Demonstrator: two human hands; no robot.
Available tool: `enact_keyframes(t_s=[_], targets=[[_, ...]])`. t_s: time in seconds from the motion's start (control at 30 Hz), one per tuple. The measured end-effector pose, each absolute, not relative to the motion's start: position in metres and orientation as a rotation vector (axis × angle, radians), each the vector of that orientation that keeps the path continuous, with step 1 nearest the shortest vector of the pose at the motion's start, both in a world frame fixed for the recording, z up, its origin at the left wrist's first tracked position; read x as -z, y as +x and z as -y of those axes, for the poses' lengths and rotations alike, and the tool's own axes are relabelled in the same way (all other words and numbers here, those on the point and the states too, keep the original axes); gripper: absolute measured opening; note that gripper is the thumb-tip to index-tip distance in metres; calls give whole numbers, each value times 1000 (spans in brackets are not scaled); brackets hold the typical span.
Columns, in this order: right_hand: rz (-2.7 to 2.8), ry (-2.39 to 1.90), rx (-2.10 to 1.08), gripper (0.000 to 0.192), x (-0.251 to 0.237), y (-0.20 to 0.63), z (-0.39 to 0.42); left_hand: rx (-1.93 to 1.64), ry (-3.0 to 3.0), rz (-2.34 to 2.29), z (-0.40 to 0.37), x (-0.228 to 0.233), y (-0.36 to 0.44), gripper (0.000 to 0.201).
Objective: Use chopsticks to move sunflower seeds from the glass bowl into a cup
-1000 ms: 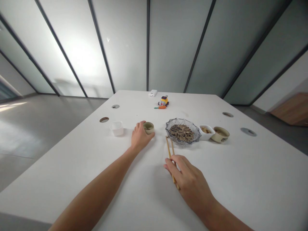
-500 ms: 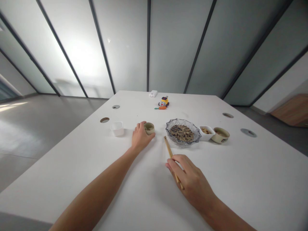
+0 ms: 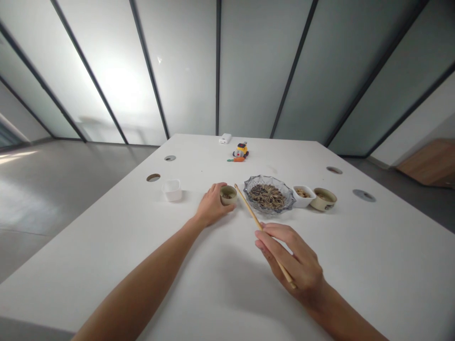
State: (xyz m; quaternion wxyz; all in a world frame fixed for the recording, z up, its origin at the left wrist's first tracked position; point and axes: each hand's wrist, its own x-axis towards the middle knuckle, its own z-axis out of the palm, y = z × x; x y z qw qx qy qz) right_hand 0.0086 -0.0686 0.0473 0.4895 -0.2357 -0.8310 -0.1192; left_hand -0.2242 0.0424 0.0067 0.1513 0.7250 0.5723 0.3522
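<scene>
left hand [image 3: 212, 207]: wrapped round the small cup [image 3: 228, 194], fingers curled against its left side, thumb on the near side. Arm stretched right out across the table [image 3: 106, 246].
cup: beige, upright, sitting on the table just left of the glass bowl [image 3: 269, 194]. Looks like a few dark bits inside, too small to say what.
right hand [image 3: 293, 262]: closed on the chopsticks [image 3: 263, 230], fingers pinched round the lower half, hand lifted off the table a bit.
chopsticks: wooden, read as one thin line from here so I can't tell how far apart the two are. They slant up and left, tips ending right between the cup and the bowl, just above the cup's right edge.
bowl: clear cut glass, heaped with striped sunflower seeds.
right of the bowl: white dish [image 3: 303, 195] with pale nuts, touching or nearly touching the bowl, then a beige bowl [image 3: 323, 199] beside it.
left of the cup: little white tub [image 3: 172, 190], well apart from the hand.
far end: yellow toy [image 3: 241, 150], an orange carrot [image 3: 236, 159] thing in front of it, white box [image 3: 225, 138] by the edge.
</scene>
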Motion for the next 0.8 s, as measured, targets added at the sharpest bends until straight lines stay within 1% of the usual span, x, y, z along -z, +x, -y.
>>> enact_keyframes(t_s=[0.17, 0.27, 0.37, 0.43, 0.8], targets=[[1971, -638, 75, 29, -43, 13, 62, -972, 2184, -1479, -40, -9, -224, 61], [1879, -700, 154, 25, -49, 27, 50, -972, 2192, -1475, -39, -9, -224, 61], [1868, -791, 242, 15, -56, 46, 33, -970, 2193, -1478, -40, -8, -225, 62], [1864, -828, 284, 12, -58, 57, 22, -969, 2194, -1475, -40, -9, -225, 61], [1853, -910, 295, 8, -47, 68, 9, -951, 2211, -1455, -41, -8, -225, 62]])
